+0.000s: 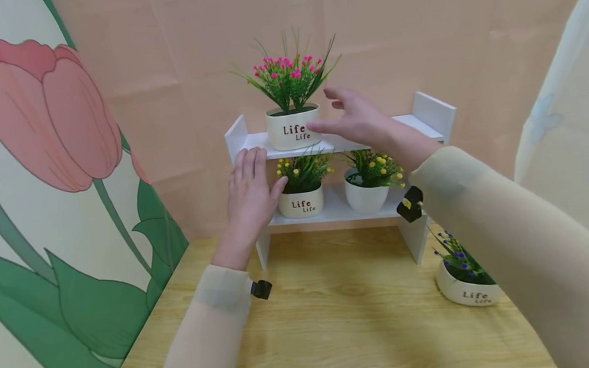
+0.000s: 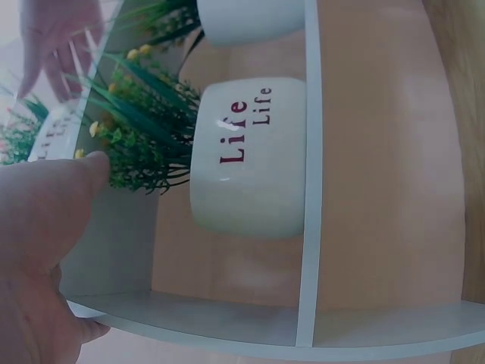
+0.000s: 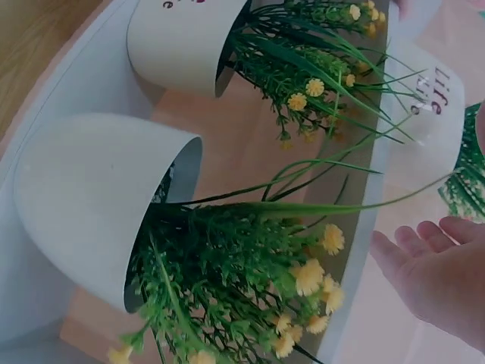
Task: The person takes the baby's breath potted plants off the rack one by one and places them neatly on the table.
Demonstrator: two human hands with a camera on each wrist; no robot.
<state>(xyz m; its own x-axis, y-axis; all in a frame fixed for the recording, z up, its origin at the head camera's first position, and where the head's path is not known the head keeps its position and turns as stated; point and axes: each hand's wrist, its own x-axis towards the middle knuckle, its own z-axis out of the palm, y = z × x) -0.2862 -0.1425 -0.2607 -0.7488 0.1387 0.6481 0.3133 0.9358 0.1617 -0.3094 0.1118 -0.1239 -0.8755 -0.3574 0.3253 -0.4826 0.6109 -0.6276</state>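
Note:
On the left of the white shelf's [image 1: 252, 140] upper board stands a white pot of pink artificial flowers [image 1: 294, 129] marked "Life". My right hand [image 1: 358, 117] is beside this pot, fingers spread and thumb in front of its right side; a gap shows in the right wrist view. At the shelf's left upper corner rests my left hand [image 1: 249, 194], fingers fairly straight and thumb out to the right. On the lower board sit a "Life" pot with yellow flowers [image 2: 250, 159] and a plain white pot with yellow flowers [image 3: 98, 205].
A white pot with blue-purple flowers [image 1: 467, 286] stands on the wooden table [image 1: 331, 315], right of the shelf and partly behind my right sleeve. A tulip-printed panel [image 1: 56, 118] borders the left side. Behind the shelf hangs a pink cloth [image 1: 180, 101].

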